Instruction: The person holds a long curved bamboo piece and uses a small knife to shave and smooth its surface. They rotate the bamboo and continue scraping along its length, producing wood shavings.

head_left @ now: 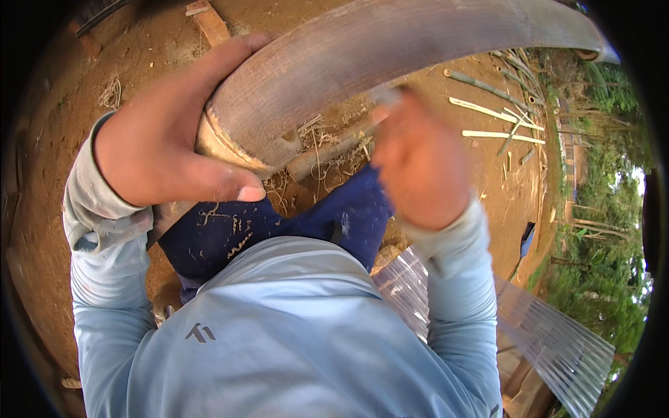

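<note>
A thick grey-brown bamboo pole (390, 42) runs from beside my left hip across the front to the upper right. Around its pale node ring, my left hand (157, 139) is closed, thumb on the near side and fingers over the far side. A small notch-like mark shows on the pole just right of the ring. Close below the pole, my right hand (425, 167) is curled into a fist and smeared by motion. A small greyish piece (387, 97) shows at its upper end, too blurred to name.
Fibrous shavings (317, 150) and a shorter pole piece (334, 152) lie beyond my legs. Pale split strips (495, 111) and thin bamboo poles (481, 85) are on the dirt at right. A corrugated sheet (557, 341) stands lower right. A wooden plank (209, 24) lies at upper left.
</note>
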The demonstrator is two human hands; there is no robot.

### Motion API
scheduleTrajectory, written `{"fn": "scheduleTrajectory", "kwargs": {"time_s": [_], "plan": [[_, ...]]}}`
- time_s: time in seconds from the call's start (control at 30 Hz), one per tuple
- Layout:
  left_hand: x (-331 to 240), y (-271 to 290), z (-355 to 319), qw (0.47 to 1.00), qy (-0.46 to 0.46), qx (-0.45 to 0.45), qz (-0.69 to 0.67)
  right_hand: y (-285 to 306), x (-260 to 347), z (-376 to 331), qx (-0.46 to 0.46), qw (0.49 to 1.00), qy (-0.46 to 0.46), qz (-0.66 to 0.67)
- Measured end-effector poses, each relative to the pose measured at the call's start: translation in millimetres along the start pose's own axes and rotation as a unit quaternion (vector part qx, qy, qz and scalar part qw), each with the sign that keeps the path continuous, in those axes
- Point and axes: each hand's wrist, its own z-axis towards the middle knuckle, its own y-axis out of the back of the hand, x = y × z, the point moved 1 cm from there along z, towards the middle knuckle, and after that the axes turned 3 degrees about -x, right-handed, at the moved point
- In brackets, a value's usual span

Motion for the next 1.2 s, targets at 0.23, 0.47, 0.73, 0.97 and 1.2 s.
{"fn": "scheduleTrajectory", "kwargs": {"time_s": [0.23, 0.47, 0.73, 0.97, 1.2], "plan": [[-2, 1, -5, 1.0, 0.007, -0.003, 0.007, 1, -18, -1, 0.029, 0.995, 0.044, 0.079], [-1, 2, -4, 1.0, -0.007, -0.006, 0.012, 4, 1, 7, 0.029, 0.998, -0.024, 0.043], [-1, 1, -3, 1.0, -0.003, -0.003, 0.018, 1, 4, 4, 0.027, 1.0, -0.003, 0.009], [-4, 0, -1, 1.0, 0.007, -0.005, 0.012, -6, 10, -8, 0.034, 0.999, -0.002, -0.005], [-1, -1, -5, 0.999, 0.004, -0.015, 0.04, -6, 6, -9, -0.004, 0.999, 0.029, -0.028]]}}
